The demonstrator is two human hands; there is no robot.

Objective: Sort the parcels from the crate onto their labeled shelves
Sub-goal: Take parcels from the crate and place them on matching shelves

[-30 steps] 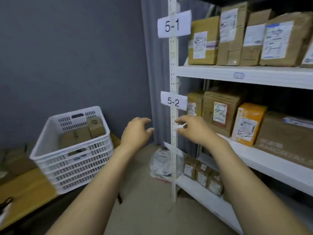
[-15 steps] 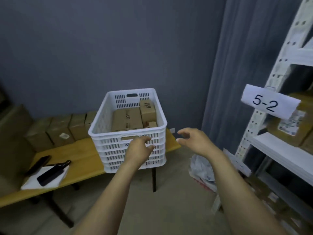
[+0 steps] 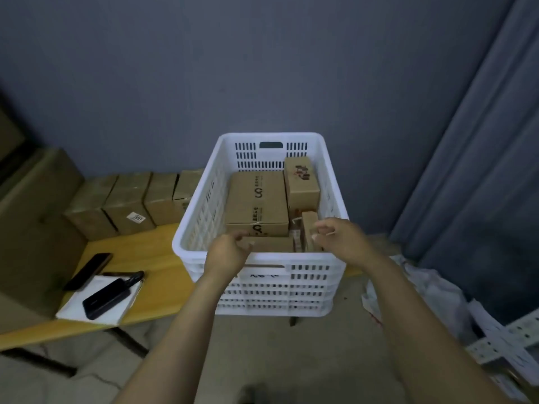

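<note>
While both hands hang over near rim of white crate point(image 3: 309, 287), neither grips anything: left hand point(image 3: 226, 253) and right hand point(image 3: 342, 239) loosely curled, empty. Narrow upright parcel point(image 3: 308, 228) stands inside crate, just left of right fingertips, long axis running away from person; right hand nearer. Flat front parcel point(image 3: 274, 244) lies by left hand.
</note>
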